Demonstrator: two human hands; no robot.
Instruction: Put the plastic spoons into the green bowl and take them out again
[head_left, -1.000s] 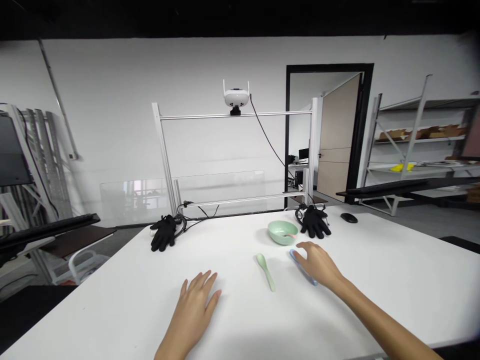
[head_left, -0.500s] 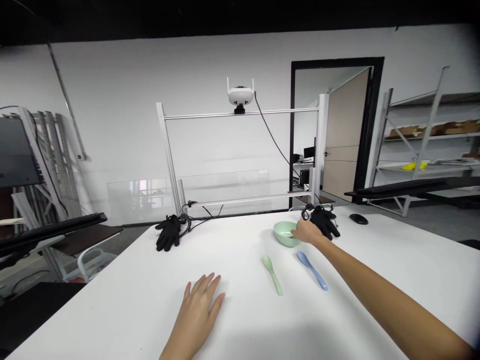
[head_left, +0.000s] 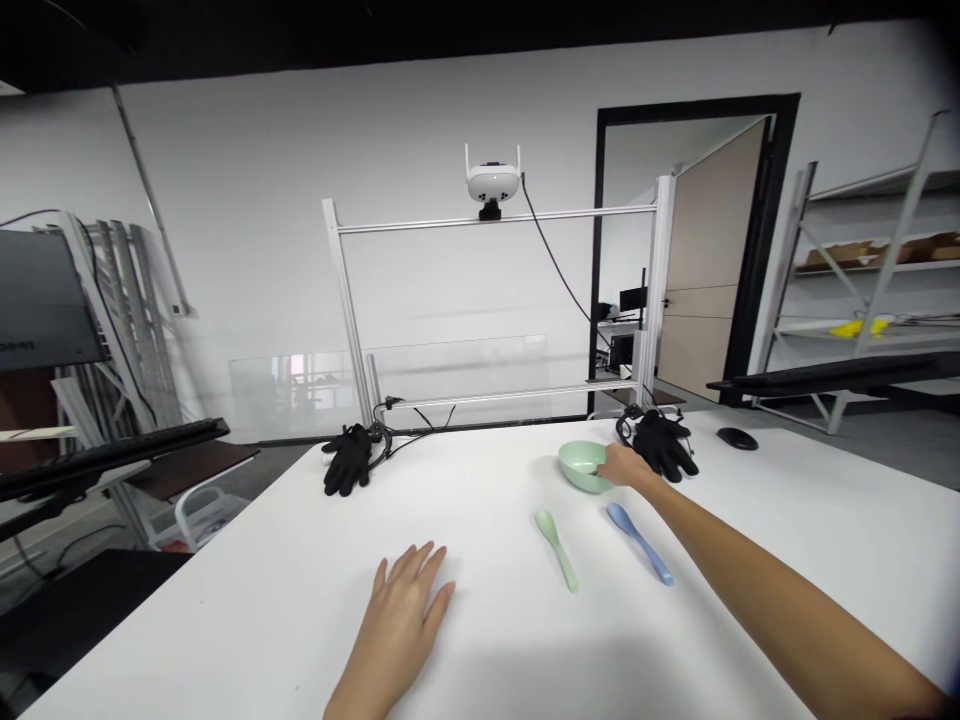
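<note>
My right hand (head_left: 624,466) reaches far across the white table (head_left: 480,620) and rests at the right rim of a pale green bowl (head_left: 581,466), its fingers dipping into the bowl. What they grip is hidden. A green spoon (head_left: 556,535) and a blue spoon (head_left: 639,541) lie side by side on the table, nearer to me than the bowl. My left hand (head_left: 405,615) lies flat on the table at the front, fingers stretched out, holding nothing.
Two black gloves lie at the far edge, one (head_left: 349,457) at the left and one (head_left: 664,443) just behind the bowl. An aluminium frame (head_left: 495,222) with a white camera (head_left: 492,183) stands behind. A black mouse (head_left: 736,438) sits far right.
My right hand left the blue spoon lying on the table and moved forward to the green bowl. The left hand stayed flat. The view drifted slightly.
</note>
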